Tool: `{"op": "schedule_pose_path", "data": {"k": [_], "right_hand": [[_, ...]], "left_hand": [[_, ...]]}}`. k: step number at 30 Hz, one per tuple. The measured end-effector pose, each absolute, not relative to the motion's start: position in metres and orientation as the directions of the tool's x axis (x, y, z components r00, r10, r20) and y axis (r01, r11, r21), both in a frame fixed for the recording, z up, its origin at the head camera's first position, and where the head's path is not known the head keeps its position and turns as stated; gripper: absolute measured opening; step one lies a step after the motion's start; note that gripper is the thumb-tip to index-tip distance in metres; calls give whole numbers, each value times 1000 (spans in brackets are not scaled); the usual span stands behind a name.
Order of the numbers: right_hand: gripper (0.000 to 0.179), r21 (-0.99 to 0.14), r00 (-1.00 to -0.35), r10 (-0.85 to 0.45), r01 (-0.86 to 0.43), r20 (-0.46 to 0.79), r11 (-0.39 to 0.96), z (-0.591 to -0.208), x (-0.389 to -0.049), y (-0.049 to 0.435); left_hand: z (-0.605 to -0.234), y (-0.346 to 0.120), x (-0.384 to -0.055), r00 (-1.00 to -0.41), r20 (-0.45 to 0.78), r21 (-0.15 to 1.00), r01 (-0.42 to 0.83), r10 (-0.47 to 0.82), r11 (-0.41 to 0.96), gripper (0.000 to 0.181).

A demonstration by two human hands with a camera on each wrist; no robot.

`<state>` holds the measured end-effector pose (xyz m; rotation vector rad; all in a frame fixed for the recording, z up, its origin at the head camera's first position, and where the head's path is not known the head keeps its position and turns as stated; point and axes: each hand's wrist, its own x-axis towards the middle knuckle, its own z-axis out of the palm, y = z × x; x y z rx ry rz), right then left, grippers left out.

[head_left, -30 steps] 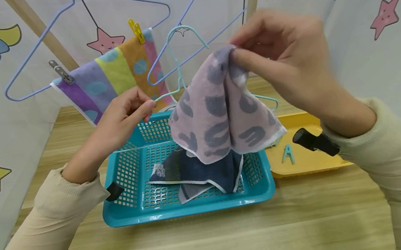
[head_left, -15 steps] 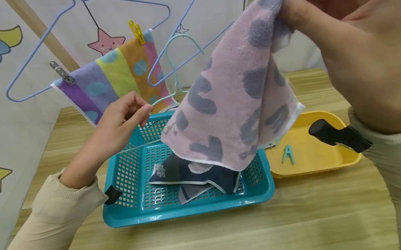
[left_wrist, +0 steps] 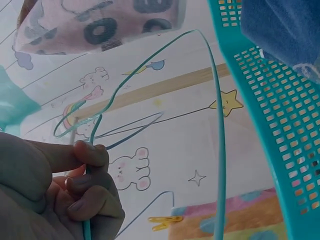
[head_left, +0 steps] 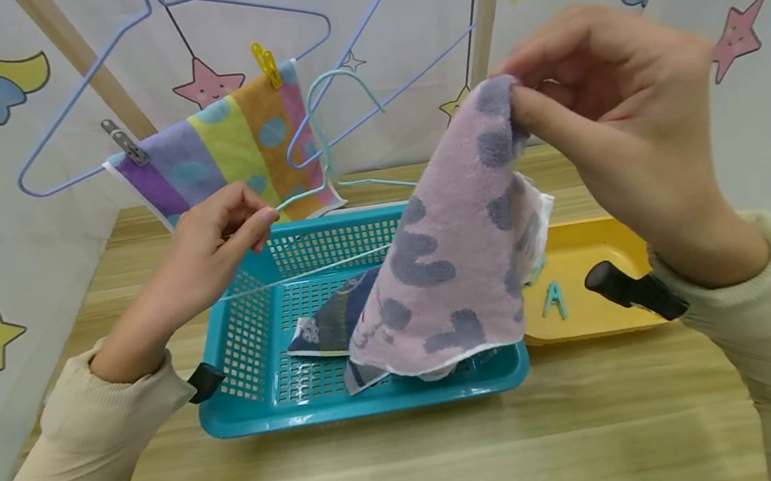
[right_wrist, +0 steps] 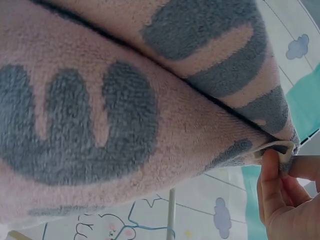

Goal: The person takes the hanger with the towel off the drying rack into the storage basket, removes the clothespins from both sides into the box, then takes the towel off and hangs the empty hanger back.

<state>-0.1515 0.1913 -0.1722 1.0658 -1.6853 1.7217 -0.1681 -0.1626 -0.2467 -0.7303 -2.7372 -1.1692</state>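
My left hand (head_left: 212,242) pinches the left shoulder of a mint-green wire hanger (head_left: 322,152) over the basket's back left. In the left wrist view, thumb and fingers wrap round the hanger's wire (left_wrist: 220,125). My right hand (head_left: 637,113) pinches the top corner of a pink towel (head_left: 455,248) with grey shapes, which hangs down in folds. The towel covers the hanger's right part and overlaps the basket in the head view. In the right wrist view the fingertips of the right hand (right_wrist: 285,195) hold the bunched towel corner. Beneath, a dark blue cloth (head_left: 331,323) lies in the teal basket (head_left: 363,408).
A yellow tray (head_left: 597,319) with a mint clothespin (head_left: 554,301) stands right of the basket. Behind, a striped towel (head_left: 229,139) hangs from a blue hanger (head_left: 81,85) by a grey clip (head_left: 125,142) and a yellow clip (head_left: 267,66). Another blue hanger (head_left: 403,86) hangs beside it.
The right hand swung up and right toward the camera with the pink towel, then came back partway. The towel now hangs narrower and lower. The left hand shifted slightly left and down with the hanger.
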Motion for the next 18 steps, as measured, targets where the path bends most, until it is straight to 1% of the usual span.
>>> {"op": "schedule_pose_path", "data": {"k": [4,7,12,14,18], "right_hand": [[18,-587,-567,-169,-803,806,-105,-174,-152,190],[17,-587,-565,-194,-805,802,-83,-175,-152,187],[15,-555,-532,-264,-832,804,-15,-178,-152,180],[14,-564,-548,-278,-825,789,25,-181,-151,178],[9,-637,-640,-280,-762,716,113,-195,-151,173]], "left_hand": [[-239,-168,-161,-888,273,649,454,370,611,13],[-232,-173,-156,-889,305,626,458,342,631,13],[-225,-181,-152,-885,339,605,465,320,646,13],[-224,-183,-151,-886,340,610,463,315,643,12],[-222,-185,-149,-888,341,612,459,309,644,11]]}}
